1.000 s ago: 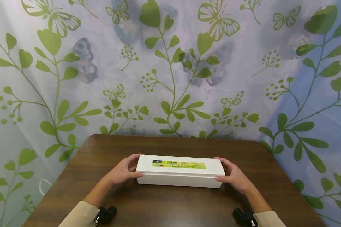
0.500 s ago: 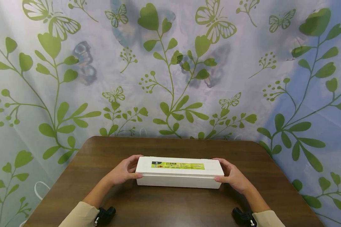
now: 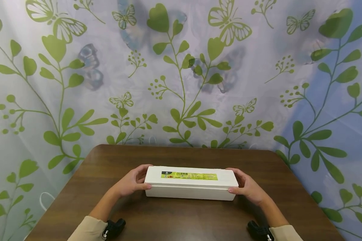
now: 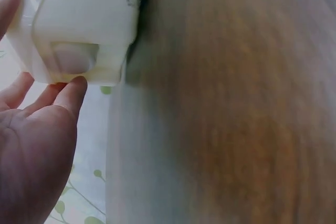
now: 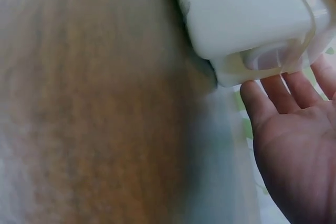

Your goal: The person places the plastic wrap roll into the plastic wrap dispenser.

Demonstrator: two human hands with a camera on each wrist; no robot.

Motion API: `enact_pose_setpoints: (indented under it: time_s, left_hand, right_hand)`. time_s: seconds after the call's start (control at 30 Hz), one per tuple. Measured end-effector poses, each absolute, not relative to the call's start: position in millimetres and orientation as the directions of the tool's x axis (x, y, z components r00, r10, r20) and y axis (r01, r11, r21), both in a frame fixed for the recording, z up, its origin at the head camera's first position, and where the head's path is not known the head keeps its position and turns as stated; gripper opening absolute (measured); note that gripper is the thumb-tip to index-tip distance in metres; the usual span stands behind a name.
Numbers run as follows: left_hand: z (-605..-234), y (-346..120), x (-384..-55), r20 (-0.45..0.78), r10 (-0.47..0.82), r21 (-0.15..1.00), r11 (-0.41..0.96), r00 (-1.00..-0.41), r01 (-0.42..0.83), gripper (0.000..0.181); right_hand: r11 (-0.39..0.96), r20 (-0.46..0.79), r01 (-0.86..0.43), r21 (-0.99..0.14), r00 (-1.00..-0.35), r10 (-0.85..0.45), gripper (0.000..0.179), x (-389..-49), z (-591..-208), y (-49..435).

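Observation:
A long white cling film box (image 3: 191,192) with a yellow-green printed label (image 3: 189,175) lies crosswise on the brown wooden table (image 3: 181,219). At its left end my left hand (image 3: 132,180) grips it, the thumb on the front edge and the fingers round the back. My right hand (image 3: 249,188) holds the right end the same way. In the left wrist view, fingertips touch the end of the box (image 4: 84,14) beside a rounded recess. The right wrist view has the fingers (image 5: 257,100) against the opposite end. The lid is closed, hiding the inside.
Behind the table's far edge hangs a pale curtain (image 3: 181,83) printed with green leaves and butterflies. A white cord loop (image 3: 45,200) shows past the left table edge. Black straps (image 3: 114,229) sit at both wrists below beige sleeves (image 3: 88,229).
Both hands keep the same grip on the cling film box, which stays in place. Only the head view shifts slightly.

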State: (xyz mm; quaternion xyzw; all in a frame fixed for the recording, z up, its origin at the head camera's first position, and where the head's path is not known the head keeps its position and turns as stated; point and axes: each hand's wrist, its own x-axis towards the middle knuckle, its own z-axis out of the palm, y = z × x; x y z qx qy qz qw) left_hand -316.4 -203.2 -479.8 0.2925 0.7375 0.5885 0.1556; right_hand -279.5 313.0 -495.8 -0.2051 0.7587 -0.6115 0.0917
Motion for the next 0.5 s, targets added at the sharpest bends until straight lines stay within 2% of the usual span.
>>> enact_pose_setpoints:
  time_s: [0.23,0.37,0.5]
  left_hand:
    - [-479.3,-204.4,-316.9,0.124,0.61,0.963,0.116,-0.783,0.242,0.082]
    - [-476.0,-209.2,-316.8,0.133,0.59,0.954,0.141,-0.796,0.264,0.084]
    - [-466.1,-221.2,-319.5,0.176,0.522,0.923,0.206,-0.835,0.324,0.076]
  right_hand:
    - [0.181,0.115,-0.212,-0.96,-0.893,-0.435,0.077,-285.1,-495.0,312.1]
    - [0.137,0.203,-0.293,-0.946,-0.866,-0.456,0.08,-287.5,-490.0,316.0]
    - [0.129,0.303,-0.382,-0.915,-0.862,-0.407,0.069,-292.5,-476.6,321.1]
